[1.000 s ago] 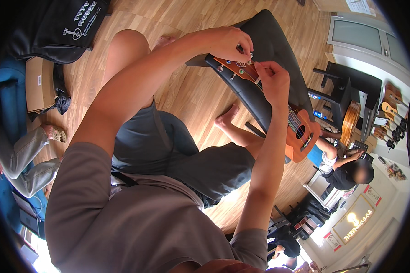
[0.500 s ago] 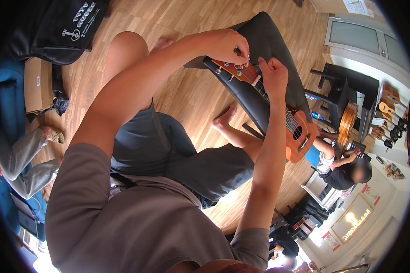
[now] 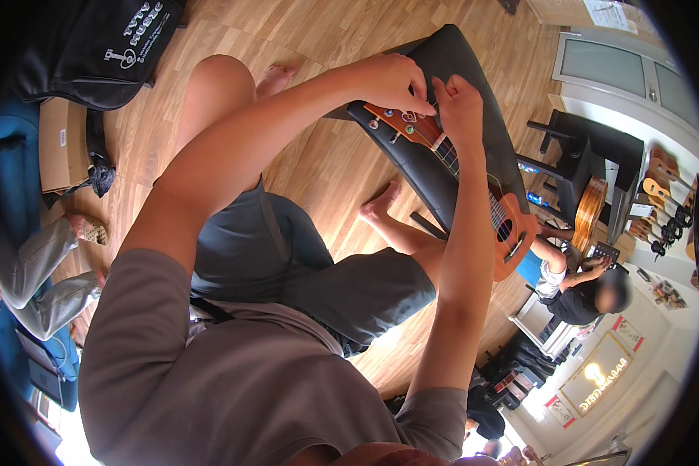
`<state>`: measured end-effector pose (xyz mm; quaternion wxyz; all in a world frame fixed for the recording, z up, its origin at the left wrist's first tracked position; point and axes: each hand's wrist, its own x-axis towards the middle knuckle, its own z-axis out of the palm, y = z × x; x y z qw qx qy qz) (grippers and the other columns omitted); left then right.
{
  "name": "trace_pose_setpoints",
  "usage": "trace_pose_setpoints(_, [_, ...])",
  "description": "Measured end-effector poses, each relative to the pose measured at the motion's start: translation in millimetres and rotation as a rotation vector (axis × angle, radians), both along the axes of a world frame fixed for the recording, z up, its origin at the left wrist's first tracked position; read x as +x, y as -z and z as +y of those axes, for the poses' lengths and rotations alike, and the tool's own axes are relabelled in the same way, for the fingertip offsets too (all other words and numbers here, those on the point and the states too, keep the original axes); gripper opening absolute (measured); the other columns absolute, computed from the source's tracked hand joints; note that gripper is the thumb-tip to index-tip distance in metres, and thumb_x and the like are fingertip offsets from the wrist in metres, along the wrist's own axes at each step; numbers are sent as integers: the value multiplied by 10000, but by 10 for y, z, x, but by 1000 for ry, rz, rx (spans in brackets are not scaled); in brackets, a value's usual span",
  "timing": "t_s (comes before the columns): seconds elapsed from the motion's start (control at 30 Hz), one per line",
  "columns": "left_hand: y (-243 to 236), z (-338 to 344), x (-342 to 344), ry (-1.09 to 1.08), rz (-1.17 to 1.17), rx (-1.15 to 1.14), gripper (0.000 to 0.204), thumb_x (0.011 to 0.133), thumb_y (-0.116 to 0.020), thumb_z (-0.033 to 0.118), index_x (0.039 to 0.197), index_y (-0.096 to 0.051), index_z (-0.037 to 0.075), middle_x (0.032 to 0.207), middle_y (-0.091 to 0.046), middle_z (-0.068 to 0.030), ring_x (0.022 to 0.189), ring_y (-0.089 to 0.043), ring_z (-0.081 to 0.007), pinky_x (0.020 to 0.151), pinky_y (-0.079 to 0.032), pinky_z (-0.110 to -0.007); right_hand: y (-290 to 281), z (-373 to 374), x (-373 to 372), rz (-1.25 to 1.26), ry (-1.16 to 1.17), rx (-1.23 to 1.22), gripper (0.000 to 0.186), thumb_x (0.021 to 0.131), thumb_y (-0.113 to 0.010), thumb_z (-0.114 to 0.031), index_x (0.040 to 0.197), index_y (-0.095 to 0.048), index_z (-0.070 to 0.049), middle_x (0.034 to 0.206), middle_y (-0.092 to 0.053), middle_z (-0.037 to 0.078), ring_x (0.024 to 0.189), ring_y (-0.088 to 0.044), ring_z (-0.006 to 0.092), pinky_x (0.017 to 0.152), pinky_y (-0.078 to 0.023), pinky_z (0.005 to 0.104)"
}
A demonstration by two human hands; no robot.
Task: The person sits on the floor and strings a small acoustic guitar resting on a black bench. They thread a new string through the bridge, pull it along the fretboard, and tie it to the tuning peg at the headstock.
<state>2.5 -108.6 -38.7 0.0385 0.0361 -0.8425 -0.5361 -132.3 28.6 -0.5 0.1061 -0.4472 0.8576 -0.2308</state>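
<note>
A small orange-brown ukulele (image 3: pixel 508 265) lies on a long black padded bench (image 3: pixel 462 58), its headstock (image 3: pixel 403 124) toward my hands. Over the headstock's far edge, my left hand (image 3: pixel 396 84) is closed in a pinch beside the tuning pegs; what its fingertips hold is hidden. Close to its right, my right hand (image 3: pixel 461 110) is closed, thumb against curled fingers, above the nut end of the neck. A thin string seems to be in its grip, though it barely shows now. Other strings run along the fretboard (image 3: pixel 448 155).
A black covered case (image 3: pixel 93 54) and a cardboard box (image 3: pixel 62 147) stand at left, near a seated person's legs. At right, another person (image 3: pixel 579 299) sits by a guitar (image 3: pixel 591 210) and a black table. Several small guitars hang on the right wall.
My right hand has moved up and slightly left, bringing its fingers nearer my left hand. My left fingertips have shifted slightly right. The string between them no longer shows clearly.
</note>
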Motion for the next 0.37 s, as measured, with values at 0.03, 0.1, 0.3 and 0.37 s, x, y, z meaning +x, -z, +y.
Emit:
trace_pose_setpoints(0.03, [-9, 26, -12, -22, -41, 10, 330, 825, -760, 387, 850, -786, 60, 953, -735, -54, 886, -662, -221, 766, -515, -337, 0, -27, -2, 3, -16, 6, 412, 906, -715, -205, 684, -439, 7, 581, -411, 151, 536, -345, 258, 522, -388, 400])
trace_pose_setpoints(0.1, [-20, 50, -32, -72, -89, 55, 354, 793, -787, 413, 812, -781, 60, 896, -733, -49, 823, -668, -216, 724, -508, -335, -8, -68, -6, 13, -24, 27, 417, 903, -719, -212, 684, -440, 7, 586, -413, 155, 540, -349, 264, 524, -390, 399])
trace_pose_setpoints(0.3, [-13, 96, -70, -189, -148, 199, 355, 736, -827, 436, 793, -784, 88, 864, -738, -59, 790, -687, -189, 699, -512, -319, -19, -137, -53, -8, -59, 34, 434, 889, -737, -236, 682, -441, 4, 592, -418, 156, 547, -367, 258, 529, -398, 399])
trace_pose_setpoints(0.37, [97, 92, -114, -237, -104, 186, 370, 723, -836, 438, 835, -786, 89, 895, -751, -73, 816, -697, -175, 721, -521, -299, -23, -172, -67, -11, -70, 33, 438, 887, -740, -240, 681, -440, 3, 591, -418, 155, 546, -371, 255, 530, -399, 399])
